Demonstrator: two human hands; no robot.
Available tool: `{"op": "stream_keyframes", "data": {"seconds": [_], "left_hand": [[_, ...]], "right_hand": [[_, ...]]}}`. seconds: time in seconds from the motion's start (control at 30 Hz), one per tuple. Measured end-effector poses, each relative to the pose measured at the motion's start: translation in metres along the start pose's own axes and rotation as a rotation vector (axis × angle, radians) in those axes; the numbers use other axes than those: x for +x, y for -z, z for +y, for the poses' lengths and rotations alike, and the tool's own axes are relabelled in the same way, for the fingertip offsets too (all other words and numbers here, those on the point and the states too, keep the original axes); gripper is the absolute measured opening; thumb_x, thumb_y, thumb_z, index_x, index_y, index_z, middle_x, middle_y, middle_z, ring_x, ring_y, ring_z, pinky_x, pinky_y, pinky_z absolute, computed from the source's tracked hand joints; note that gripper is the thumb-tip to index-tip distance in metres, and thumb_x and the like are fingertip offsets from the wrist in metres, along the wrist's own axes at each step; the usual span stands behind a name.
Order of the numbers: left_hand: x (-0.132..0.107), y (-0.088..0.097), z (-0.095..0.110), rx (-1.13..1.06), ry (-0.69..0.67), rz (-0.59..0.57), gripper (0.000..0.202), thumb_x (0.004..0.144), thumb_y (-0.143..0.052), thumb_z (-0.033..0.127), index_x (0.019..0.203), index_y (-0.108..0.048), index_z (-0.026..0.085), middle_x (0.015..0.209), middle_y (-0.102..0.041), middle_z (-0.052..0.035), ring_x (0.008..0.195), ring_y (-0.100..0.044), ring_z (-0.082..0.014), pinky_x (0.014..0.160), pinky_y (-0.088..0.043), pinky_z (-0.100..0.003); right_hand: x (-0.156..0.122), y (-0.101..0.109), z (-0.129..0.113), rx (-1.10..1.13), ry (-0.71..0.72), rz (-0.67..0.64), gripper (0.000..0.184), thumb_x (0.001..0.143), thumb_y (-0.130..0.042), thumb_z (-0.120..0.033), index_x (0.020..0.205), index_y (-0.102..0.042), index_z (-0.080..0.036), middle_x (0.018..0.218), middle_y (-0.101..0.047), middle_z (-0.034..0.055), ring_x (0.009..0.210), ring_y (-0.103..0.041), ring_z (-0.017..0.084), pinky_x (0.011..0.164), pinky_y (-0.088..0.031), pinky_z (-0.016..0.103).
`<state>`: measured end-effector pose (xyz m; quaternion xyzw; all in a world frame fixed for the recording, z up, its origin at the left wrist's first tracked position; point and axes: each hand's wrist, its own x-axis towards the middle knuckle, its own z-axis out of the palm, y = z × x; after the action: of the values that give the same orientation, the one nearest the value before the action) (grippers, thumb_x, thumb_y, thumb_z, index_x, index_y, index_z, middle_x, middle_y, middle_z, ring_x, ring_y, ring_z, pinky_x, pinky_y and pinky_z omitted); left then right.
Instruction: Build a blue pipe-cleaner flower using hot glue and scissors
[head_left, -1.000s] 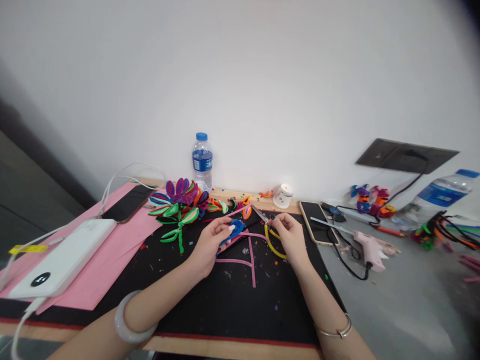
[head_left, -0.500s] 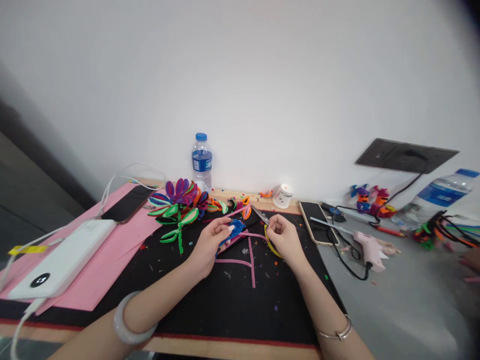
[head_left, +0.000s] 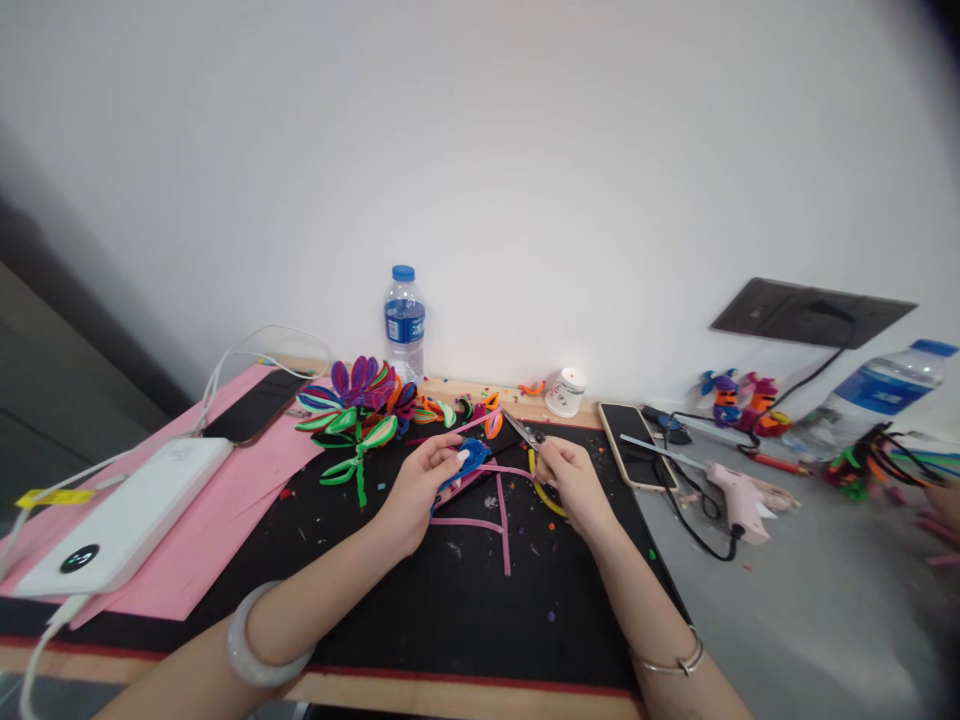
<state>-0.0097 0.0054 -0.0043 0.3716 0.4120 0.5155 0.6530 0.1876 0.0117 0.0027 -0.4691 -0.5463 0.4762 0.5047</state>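
Observation:
My left hand (head_left: 425,490) pinches a blue coiled piece (head_left: 474,456), which looks like fuzzy craft stem, between thumb and fingers. A pink strip (head_left: 480,422) runs up and right from this hand. In my right hand (head_left: 571,478) is a pair of scissors (head_left: 523,430), its blades pointing up and left toward the strip's far end. Whether the blades touch the strip I cannot tell. A yellow curved piece (head_left: 550,500) hangs beside the right hand; it may be a scissor handle. Below lie several pink strips (head_left: 504,540) on the black mat (head_left: 450,620).
A colourful fuzzy flower (head_left: 360,430) and a water bottle (head_left: 405,325) stand behind my left hand. A paper cup (head_left: 565,393), a phone (head_left: 634,445) and a pink glue gun (head_left: 739,505) are to the right. A white power bank (head_left: 127,515) rests on pink sheets (head_left: 247,500) at left.
My right hand has shifted slightly, with the scissors still in it. My left hand and the blue coil look unchanged. At the far right edge, part of another hand has come into view.

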Motion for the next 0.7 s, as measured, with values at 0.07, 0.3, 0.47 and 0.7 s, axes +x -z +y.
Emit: {"op": "stream_keyframes", "data": {"seconds": [0.07, 0.3, 0.47, 0.7], "left_hand": [[-0.0002, -0.0001, 0.0005, 0.002, 0.001, 0.004, 0.03, 0.066, -0.067, 0.029, 0.092, -0.058, 0.018, 0.06, -0.046, 0.0061, 0.047, -0.041, -0.0035, 0.039, -0.025, -0.015], [-0.0008, -0.0006, 0.001, -0.004, -0.006, 0.006, 0.032, 0.064, -0.068, 0.029, 0.092, -0.059, 0.017, 0.06, -0.046, 0.0058, 0.046, -0.041, -0.0036, 0.04, -0.025, -0.015], [-0.0009, -0.0012, 0.0006, -0.004, 0.001, 0.022, 0.034, 0.061, -0.069, 0.03, 0.091, -0.059, 0.018, 0.059, -0.046, 0.0061, 0.046, -0.041, -0.0042, 0.039, -0.024, -0.016], [-0.0013, -0.002, 0.0024, -0.001, 0.006, 0.026, 0.033, 0.062, -0.068, 0.031, 0.09, -0.059, 0.018, 0.059, -0.046, 0.006, 0.045, -0.04, -0.0039, 0.04, -0.024, -0.016]], "right_hand": [[-0.0003, -0.0011, -0.0013, 0.146, -0.016, -0.028, 0.04, 0.084, -0.043, -0.039, 0.051, -0.034, -0.019, 0.042, -0.034, -0.0062, 0.041, -0.029, 0.008, 0.048, -0.03, 0.023], [-0.0029, -0.0024, -0.0064, 0.222, -0.075, -0.091, 0.015, 0.077, -0.053, -0.027, 0.066, -0.046, -0.02, 0.053, -0.044, -0.0054, 0.049, -0.04, 0.009, 0.055, -0.036, 0.023], [-0.0015, -0.0007, 0.0, 0.03, -0.01, -0.079, 0.024, 0.077, -0.053, -0.025, 0.058, -0.039, -0.019, 0.049, -0.041, -0.0062, 0.047, -0.038, 0.009, 0.05, -0.031, 0.022], [-0.0005, -0.0014, -0.0005, -0.38, 0.19, 0.045, 0.023, 0.074, -0.051, -0.018, 0.054, -0.04, -0.019, 0.06, -0.053, -0.0012, 0.06, -0.05, 0.013, 0.057, -0.039, 0.026]]}}
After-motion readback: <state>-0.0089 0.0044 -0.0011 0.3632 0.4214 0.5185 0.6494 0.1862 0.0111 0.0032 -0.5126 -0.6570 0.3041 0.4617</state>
